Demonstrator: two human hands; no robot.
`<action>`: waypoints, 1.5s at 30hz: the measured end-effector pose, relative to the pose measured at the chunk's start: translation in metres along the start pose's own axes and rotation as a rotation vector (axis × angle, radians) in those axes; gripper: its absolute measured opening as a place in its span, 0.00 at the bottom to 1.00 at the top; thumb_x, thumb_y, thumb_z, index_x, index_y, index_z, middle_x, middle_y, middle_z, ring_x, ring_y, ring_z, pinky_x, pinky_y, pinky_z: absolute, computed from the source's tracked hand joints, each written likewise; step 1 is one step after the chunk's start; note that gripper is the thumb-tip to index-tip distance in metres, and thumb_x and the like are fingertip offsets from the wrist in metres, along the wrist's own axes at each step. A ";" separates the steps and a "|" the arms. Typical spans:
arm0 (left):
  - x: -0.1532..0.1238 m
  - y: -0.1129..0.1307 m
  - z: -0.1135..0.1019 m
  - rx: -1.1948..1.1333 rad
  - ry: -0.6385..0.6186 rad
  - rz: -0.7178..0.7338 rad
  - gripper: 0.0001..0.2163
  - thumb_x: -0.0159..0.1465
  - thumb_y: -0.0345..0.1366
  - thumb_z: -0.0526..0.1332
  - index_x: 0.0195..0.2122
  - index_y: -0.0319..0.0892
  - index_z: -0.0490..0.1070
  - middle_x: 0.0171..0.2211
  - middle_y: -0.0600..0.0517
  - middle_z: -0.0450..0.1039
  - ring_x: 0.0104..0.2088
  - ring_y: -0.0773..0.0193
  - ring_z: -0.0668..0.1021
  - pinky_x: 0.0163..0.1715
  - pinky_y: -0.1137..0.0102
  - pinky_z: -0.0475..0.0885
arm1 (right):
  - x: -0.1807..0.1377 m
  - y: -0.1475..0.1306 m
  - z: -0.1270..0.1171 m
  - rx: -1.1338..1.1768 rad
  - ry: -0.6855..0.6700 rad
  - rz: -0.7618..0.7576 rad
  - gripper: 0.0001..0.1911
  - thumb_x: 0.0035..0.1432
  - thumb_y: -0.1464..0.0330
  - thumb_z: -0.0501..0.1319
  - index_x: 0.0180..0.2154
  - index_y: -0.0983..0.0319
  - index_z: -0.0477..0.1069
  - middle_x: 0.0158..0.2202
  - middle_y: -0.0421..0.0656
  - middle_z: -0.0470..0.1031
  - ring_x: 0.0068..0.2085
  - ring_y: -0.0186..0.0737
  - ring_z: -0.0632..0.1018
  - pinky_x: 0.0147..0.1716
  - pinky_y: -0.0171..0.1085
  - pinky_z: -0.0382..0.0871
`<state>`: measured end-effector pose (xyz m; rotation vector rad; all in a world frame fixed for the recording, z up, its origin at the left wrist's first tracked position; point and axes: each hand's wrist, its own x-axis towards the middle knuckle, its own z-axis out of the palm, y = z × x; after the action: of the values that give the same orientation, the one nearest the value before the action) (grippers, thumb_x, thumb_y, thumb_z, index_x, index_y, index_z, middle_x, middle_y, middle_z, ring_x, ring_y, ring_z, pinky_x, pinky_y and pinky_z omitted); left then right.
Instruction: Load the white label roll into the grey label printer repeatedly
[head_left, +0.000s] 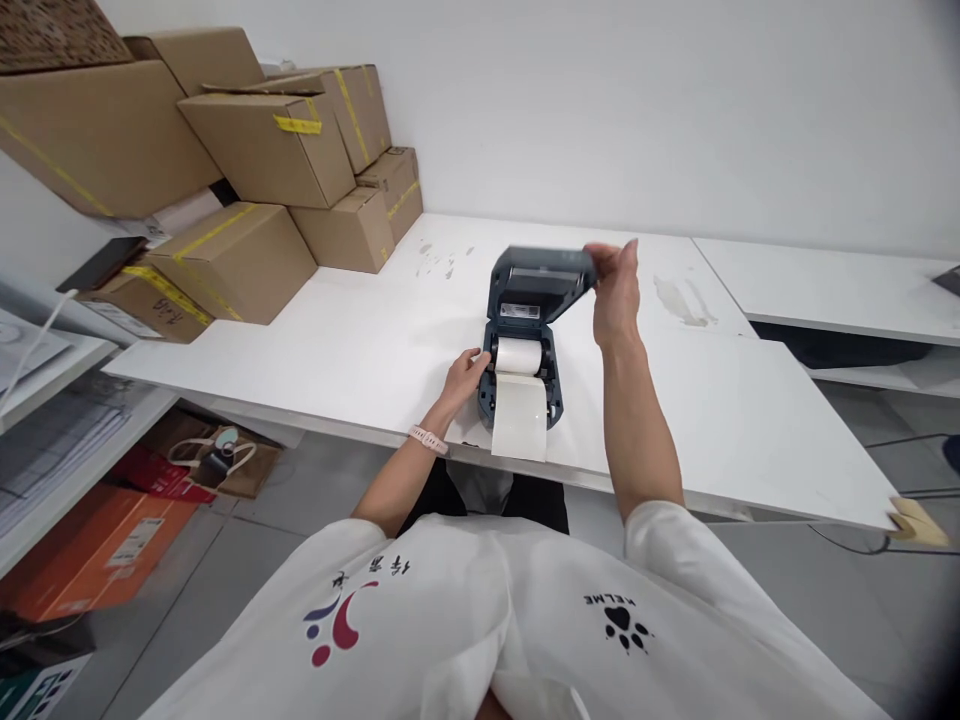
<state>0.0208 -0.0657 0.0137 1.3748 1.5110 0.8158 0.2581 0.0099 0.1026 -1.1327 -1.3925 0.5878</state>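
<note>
A dark label printer (555,375) stands on the white table near its front edge, its hinged lid (541,262) raised. Inside sits a white label roll (519,356), and a strip of label paper (519,415) runs from it out over the table edge. My right hand (616,290) grips the lid at its upper right corner, fingers curled behind it. Against the left side of the printer body rests my left hand (466,376), thumb and fingers at its rim; a pink band is on that wrist.
Several cardboard boxes (247,250) are stacked on the left of the white table (360,350), against the wall. A second table (840,285) adjoins at the right. An orange box (112,550) and bags lie on the floor at the left.
</note>
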 end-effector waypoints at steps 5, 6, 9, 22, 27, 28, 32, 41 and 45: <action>-0.017 0.007 -0.011 -0.218 0.057 0.081 0.29 0.72 0.54 0.44 0.69 0.47 0.56 0.68 0.43 0.64 0.64 0.57 0.71 0.55 0.66 0.73 | -0.086 -0.016 -0.010 -0.125 -0.238 -0.017 0.29 0.66 0.42 0.48 0.44 0.55 0.76 0.49 0.45 0.79 0.57 0.48 0.76 0.64 0.52 0.65; -0.020 0.010 -0.010 -0.214 0.059 0.104 0.30 0.71 0.55 0.46 0.71 0.49 0.53 0.71 0.46 0.58 0.69 0.56 0.65 0.60 0.65 0.70 | -0.098 -0.016 -0.009 -0.191 -0.299 -0.021 0.27 0.65 0.42 0.51 0.49 0.53 0.75 0.56 0.45 0.76 0.62 0.49 0.72 0.67 0.53 0.62; -0.027 0.020 -0.003 -0.153 0.005 0.081 0.38 0.67 0.57 0.56 0.74 0.53 0.45 0.75 0.50 0.48 0.74 0.50 0.55 0.65 0.60 0.66 | -0.121 -0.009 -0.006 -0.359 -0.393 0.009 0.32 0.66 0.44 0.52 0.65 0.48 0.61 0.73 0.43 0.54 0.75 0.51 0.52 0.72 0.59 0.46; -0.034 0.004 0.014 -0.338 -0.130 0.117 0.40 0.64 0.50 0.63 0.73 0.47 0.47 0.73 0.46 0.53 0.71 0.50 0.62 0.63 0.62 0.68 | -0.166 0.026 0.021 0.052 -0.107 0.343 0.50 0.61 0.46 0.57 0.73 0.48 0.31 0.77 0.45 0.40 0.76 0.45 0.49 0.72 0.51 0.53; -0.077 -0.017 0.014 -0.093 0.138 0.011 0.27 0.65 0.53 0.60 0.60 0.43 0.66 0.61 0.43 0.70 0.55 0.57 0.76 0.51 0.66 0.73 | -0.163 0.028 0.020 0.095 -0.100 0.379 0.53 0.58 0.45 0.60 0.73 0.52 0.34 0.76 0.48 0.42 0.75 0.46 0.51 0.71 0.49 0.57; -0.088 -0.021 0.014 -0.035 0.170 -0.002 0.21 0.65 0.53 0.59 0.49 0.43 0.72 0.51 0.45 0.76 0.48 0.59 0.78 0.47 0.67 0.73 | -0.163 0.028 0.020 0.106 -0.094 0.382 0.53 0.58 0.45 0.61 0.73 0.53 0.35 0.76 0.49 0.43 0.75 0.46 0.52 0.71 0.48 0.57; -0.111 -0.025 0.016 -0.182 -0.299 -0.126 0.22 0.61 0.56 0.61 0.23 0.42 0.68 0.22 0.53 0.70 0.24 0.68 0.70 0.26 0.71 0.65 | -0.163 0.026 0.021 0.154 -0.064 0.383 0.54 0.55 0.46 0.64 0.73 0.55 0.41 0.76 0.49 0.45 0.75 0.46 0.53 0.71 0.47 0.56; -0.107 -0.003 0.001 -0.266 -0.409 -0.083 0.23 0.62 0.54 0.62 0.19 0.40 0.71 0.18 0.52 0.72 0.16 0.74 0.65 0.19 0.72 0.57 | -0.146 0.017 0.017 0.107 -0.097 0.416 0.59 0.46 0.55 0.73 0.72 0.49 0.45 0.75 0.47 0.48 0.73 0.54 0.56 0.69 0.55 0.59; -0.102 -0.011 -0.011 -0.255 -0.107 0.064 0.19 0.65 0.52 0.59 0.27 0.41 0.76 0.22 0.53 0.73 0.22 0.70 0.71 0.24 0.73 0.65 | -0.134 0.020 0.022 -0.073 -0.155 0.290 0.54 0.50 0.59 0.69 0.72 0.50 0.45 0.74 0.44 0.52 0.72 0.55 0.58 0.69 0.59 0.58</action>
<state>0.0037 -0.1667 0.0269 1.2607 1.2396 0.9260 0.2217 -0.0937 0.0199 -1.3849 -1.3993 0.8524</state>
